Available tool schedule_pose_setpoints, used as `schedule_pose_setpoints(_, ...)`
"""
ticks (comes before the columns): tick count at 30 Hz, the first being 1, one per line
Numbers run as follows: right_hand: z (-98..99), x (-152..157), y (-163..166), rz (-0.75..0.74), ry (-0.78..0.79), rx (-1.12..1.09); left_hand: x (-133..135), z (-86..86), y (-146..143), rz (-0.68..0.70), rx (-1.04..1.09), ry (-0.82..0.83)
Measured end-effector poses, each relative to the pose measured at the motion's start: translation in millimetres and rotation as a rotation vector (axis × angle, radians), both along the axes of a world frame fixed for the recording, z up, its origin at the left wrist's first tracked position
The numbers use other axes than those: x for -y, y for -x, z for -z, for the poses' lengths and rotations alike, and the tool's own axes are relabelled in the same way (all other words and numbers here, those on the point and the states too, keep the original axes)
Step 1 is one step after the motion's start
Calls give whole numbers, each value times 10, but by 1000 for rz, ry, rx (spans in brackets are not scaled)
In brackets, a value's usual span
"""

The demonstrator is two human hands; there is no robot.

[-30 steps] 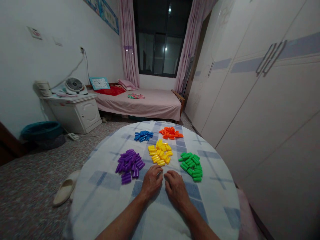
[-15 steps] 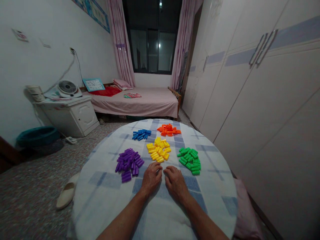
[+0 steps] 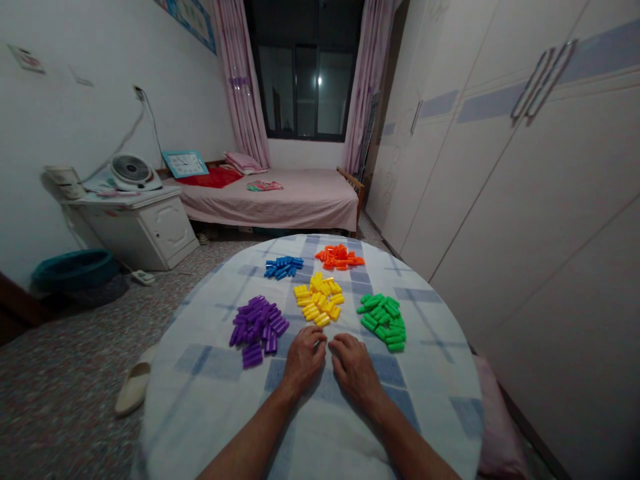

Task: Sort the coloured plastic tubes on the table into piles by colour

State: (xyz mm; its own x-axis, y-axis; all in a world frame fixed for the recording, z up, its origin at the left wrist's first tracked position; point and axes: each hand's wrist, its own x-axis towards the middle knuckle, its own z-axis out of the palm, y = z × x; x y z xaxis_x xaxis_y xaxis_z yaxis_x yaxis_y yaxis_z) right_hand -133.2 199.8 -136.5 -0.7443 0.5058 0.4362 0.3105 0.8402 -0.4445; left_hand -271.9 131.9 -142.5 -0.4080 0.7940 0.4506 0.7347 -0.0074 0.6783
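Observation:
My left hand [image 3: 305,355] rests on the cloth-covered table [image 3: 200,413], its fingers loosely bent and holding nothing that I can see. Beside it, a small gap away, my right hand [image 3: 354,363] lies in the same way, fingers relaxed and apart from the thumb. Just beyond both hands is a pile of yellow plastic tubes [image 3: 320,300]. Purple tubes [image 3: 257,327] are heaped to the left of my left hand. Green tubes [image 3: 384,321] lie to the right, past my right hand. Farther back are blue tubes [image 3: 283,267] and orange pieces [image 3: 339,257].
A pink-covered bed [image 3: 300,193] stands beyond the table under a window. White wardrobes [image 3: 525,253] line the right side. On the left are a white cabinet [image 3: 165,230] with a fan [image 3: 131,171], a teal basin [image 3: 75,269] and a slipper [image 3: 134,390] on the floor.
The camera view has shifted slightly, so the room and piles sit a little differently in the picture. Both hands keep the same pose on the table.

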Motion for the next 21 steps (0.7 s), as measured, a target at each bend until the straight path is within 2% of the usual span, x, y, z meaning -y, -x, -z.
schedule_pose_setpoints(3,-10,-38,-6,-15,54,-78,-2,9,1,2,1,-8)
schedule_pose_setpoints(6,-111,-230,94,-12,93,-140,-4,11,-4,5,-7,-14)
schedule_pose_setpoints(9,-283,-571,364,39,31,-100,1,-1,-16,10,-6,-18)
schedule_pose_setpoints(13,-416,-1046,867,162,-31,103,17,-25,-34,13,15,-13)
schedule_pose_setpoints(17,-334,-1304,1219,176,-13,164,26,-46,-48,8,39,-7)
schedule_pose_setpoints(21,-191,-1339,1269,194,-4,203,21,-52,-58,5,69,-7)
